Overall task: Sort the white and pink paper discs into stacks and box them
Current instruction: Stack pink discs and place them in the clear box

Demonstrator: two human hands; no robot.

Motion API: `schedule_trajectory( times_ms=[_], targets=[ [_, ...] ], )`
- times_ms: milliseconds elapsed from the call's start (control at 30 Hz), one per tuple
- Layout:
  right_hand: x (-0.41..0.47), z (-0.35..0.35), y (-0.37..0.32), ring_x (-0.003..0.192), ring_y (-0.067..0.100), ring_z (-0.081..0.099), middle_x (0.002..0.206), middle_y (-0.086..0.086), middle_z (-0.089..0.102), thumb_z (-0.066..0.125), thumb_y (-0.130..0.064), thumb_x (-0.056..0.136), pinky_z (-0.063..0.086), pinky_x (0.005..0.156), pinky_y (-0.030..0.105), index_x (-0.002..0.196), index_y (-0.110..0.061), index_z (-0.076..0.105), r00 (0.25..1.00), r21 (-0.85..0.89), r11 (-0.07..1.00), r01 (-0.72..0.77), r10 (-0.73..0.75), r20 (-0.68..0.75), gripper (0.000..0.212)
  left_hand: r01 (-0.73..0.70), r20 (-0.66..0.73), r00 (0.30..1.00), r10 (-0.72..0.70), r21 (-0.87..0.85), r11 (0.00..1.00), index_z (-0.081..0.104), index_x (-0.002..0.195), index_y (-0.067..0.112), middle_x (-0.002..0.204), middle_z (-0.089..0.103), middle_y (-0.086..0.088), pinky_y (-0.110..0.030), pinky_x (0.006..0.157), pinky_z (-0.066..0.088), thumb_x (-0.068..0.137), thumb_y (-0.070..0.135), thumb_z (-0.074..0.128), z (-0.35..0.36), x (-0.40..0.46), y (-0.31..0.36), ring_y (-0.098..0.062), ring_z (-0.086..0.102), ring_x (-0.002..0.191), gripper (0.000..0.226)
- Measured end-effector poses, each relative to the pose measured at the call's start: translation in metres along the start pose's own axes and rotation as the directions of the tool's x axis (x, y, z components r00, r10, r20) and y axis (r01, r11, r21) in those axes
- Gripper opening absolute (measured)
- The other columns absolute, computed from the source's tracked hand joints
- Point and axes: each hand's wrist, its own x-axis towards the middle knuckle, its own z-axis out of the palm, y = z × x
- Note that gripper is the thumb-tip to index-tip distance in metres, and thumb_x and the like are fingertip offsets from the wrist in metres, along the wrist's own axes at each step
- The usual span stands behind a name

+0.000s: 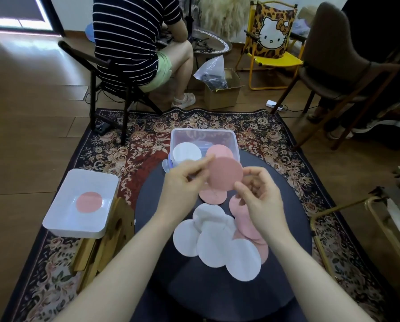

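Observation:
Above the round dark table (152,228), my left hand (182,182) and my right hand (257,194) pinch one pink disc (225,174) by its opposite edges. Under it lies another pink disc (214,197), and more pink discs (243,219) spread beneath my right wrist. Several white discs (214,242) overlap in the table's middle. The clear plastic box (203,133) at the table's far edge holds a white stack (186,152) on its left and a pink stack (219,151) on its right.
A white tray (62,219) with one pink disc (89,202) rests on a wooden stool at the left. A person in a striped top sits on a chair (96,63) beyond. A gold metal frame (347,205) stands at the right. A patterned rug covers the floor.

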Motion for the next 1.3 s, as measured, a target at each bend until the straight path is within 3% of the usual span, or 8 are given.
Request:
schedule_trajectory(
  times_ms=[167,267,367,600,800,967,1133,1300],
  targets=[
    [0.047,-0.011,0.011,0.076,0.004,0.055,0.094,-0.007,0.061,0.062,-0.009,0.087,0.050,0.074,0.030,0.102,-0.032,0.055,0.998,-0.191,0.981,-0.010,-0.002,-0.061,0.028,0.091,-0.132,0.989,-0.064,0.210,0.973,0.069,0.116,0.026,0.071,0.065,0.012,-0.028,0.069,0.046,0.087,0.006,0.059,0.003,0.060,0.004,-0.008,0.051,0.064,0.037],
    [0.063,-0.010,0.016,0.080,-0.004,0.055,0.110,-0.007,0.060,0.062,-0.011,0.088,0.044,0.072,0.006,0.115,-0.028,0.054,0.999,-0.281,0.959,-0.038,0.033,-0.022,0.033,0.158,-0.161,0.982,-0.103,0.378,0.912,0.069,0.115,0.032,0.089,0.073,0.006,-0.034,0.087,0.047,0.087,0.014,0.057,0.019,0.077,-0.001,-0.019,0.063,0.087,0.035],
    [0.065,-0.006,0.020,0.086,-0.008,0.056,0.113,-0.010,0.062,0.059,-0.010,0.091,0.043,0.078,0.005,0.126,-0.020,0.057,0.999,-0.335,0.942,-0.031,0.039,0.017,0.037,0.124,-0.161,0.986,-0.042,0.544,0.830,0.068,0.116,0.032,0.101,0.073,0.006,-0.032,0.092,0.028,0.092,0.023,0.055,0.032,0.083,-0.011,-0.017,0.056,0.107,0.028],
    [0.058,-0.004,0.025,0.089,0.001,0.057,0.101,-0.009,0.060,0.058,-0.009,0.091,0.044,0.077,0.014,0.129,-0.022,0.056,0.999,-0.376,0.927,0.011,0.010,0.053,0.040,-0.035,0.013,0.998,0.054,0.904,0.426,0.074,0.101,0.025,0.097,0.070,-0.001,-0.033,0.073,0.015,0.094,0.019,0.042,0.036,0.084,-0.027,-0.025,0.047,0.098,0.033],
    [0.051,-0.008,0.030,0.104,0.007,0.054,0.112,-0.020,0.054,0.060,-0.012,0.089,0.045,0.090,0.027,0.130,-0.024,0.050,1.000,-0.402,0.916,-0.017,0.024,0.012,0.044,-0.131,0.040,0.982,0.186,0.849,0.512,0.071,0.098,0.027,0.085,0.070,0.000,-0.034,0.073,0.018,0.088,0.016,0.048,0.019,0.069,-0.026,-0.027,0.055,0.093,0.027],
    [0.033,-0.008,0.037,0.101,0.018,0.048,0.095,-0.010,0.058,0.065,-0.041,0.084,0.040,0.088,0.037,0.089,-0.027,0.063,0.994,-0.679,0.727,-0.104,0.097,-0.048,0.015,-0.296,0.022,0.906,0.422,0.746,0.596,0.072,0.099,0.020,0.095,0.069,0.006,-0.033,0.071,0.032,0.081,0.008,0.053,-0.005,0.000,-0.033,-0.019,0.057,0.089,0.029],
    [0.022,0.014,0.045,0.098,0.019,0.042,0.095,-0.006,0.051,0.059,-0.070,0.070,0.032,0.079,0.032,0.094,-0.025,0.062,0.995,-0.849,0.528,-0.017,0.091,0.037,0.051,-0.320,0.157,0.936,0.315,0.753,0.575,0.072,0.103,0.020,0.107,0.067,0.004,-0.032,0.076,0.036,0.082,0.019,0.052,-0.014,-0.064,-0.057,-0.020,0.062,0.097,0.029],
    [0.026,0.028,0.045,0.097,0.019,0.042,0.095,-0.004,0.050,0.071,-0.061,0.067,0.032,0.080,0.031,0.090,-0.021,0.055,0.994,-0.805,0.590,-0.058,0.106,0.006,0.048,-0.309,0.304,0.948,0.091,0.822,0.479,0.060,0.126,0.017,0.136,0.055,-0.006,-0.043,0.104,0.031,0.087,0.049,0.047,-0.008,-0.094,-0.060,-0.026,0.049,0.129,0.053]
  ],
)
